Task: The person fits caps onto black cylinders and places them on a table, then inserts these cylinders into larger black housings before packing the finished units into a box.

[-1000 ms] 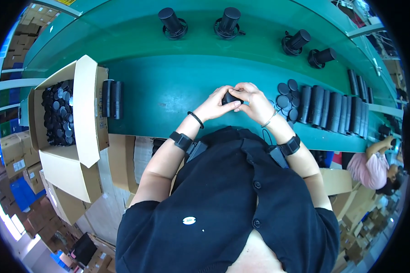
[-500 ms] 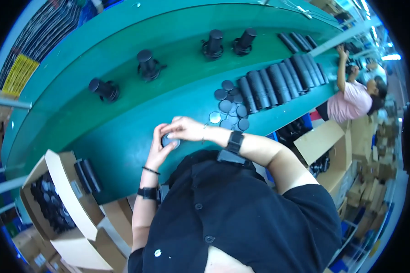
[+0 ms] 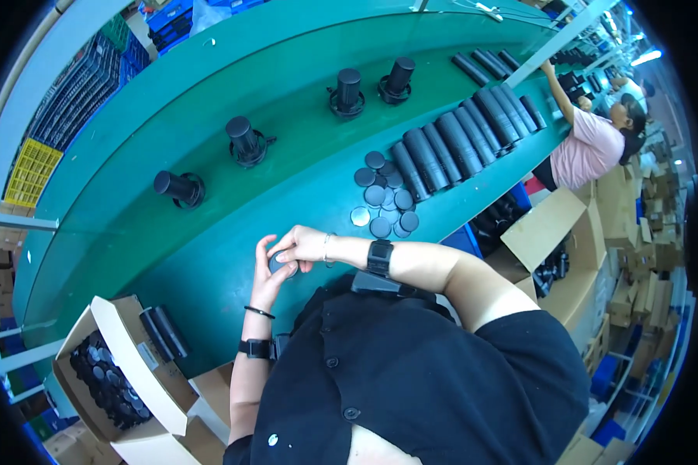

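Note:
My left hand holds a round dark cap by its edge, between the thumb and the fingers. From the right, my right hand reaches over with bent fingers and grips the same cap, covering part of it. Both hands are over the green table, just in front of my body. To the right of my hands lies a loose group of similar round caps, mostly dark, one showing a shiny face. Beyond them, black ribbed tubes lie side by side in a row.
Several black cylinders on round bases stand along the darker green strip at the back. An open carton of dark caps is at the left, beside two black tubes. Another open carton and a co-worker are at the right.
My view has tilted, so the table and its things sit differently in the picture. Both hands stay together on the cap; the right fingers have shifted slightly over it.

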A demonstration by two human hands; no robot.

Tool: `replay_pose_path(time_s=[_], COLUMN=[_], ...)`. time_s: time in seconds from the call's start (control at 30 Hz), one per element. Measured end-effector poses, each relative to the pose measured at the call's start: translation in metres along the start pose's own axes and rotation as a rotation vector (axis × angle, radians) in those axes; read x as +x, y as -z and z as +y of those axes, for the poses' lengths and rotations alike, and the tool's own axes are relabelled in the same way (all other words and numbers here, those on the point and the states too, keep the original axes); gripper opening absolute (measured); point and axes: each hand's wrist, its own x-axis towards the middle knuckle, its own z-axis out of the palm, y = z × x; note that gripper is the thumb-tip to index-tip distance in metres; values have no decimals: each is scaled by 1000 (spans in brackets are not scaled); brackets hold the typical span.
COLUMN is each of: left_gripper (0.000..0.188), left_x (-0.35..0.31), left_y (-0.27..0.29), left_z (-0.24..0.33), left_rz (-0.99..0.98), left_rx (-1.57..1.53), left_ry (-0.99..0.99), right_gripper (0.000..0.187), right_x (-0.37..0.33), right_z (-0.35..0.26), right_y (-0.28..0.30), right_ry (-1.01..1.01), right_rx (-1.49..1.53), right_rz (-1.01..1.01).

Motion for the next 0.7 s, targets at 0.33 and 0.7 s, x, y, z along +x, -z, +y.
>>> replay_pose_path(time_s=[0.33, 0.7], left_gripper=[60, 64], left_x=[-10, -2], left_y=[12, 38], left_z=[-21, -40], left_rz=[156, 357], left_rx=[-60, -568], left_ry=[-192, -205], right_gripper=[43, 96], right_x=[9, 41], right_z=[31, 33], right_y=[5, -20], right_ry=[-32, 288], right_rx=[550, -134], right_rz=[-159, -109])
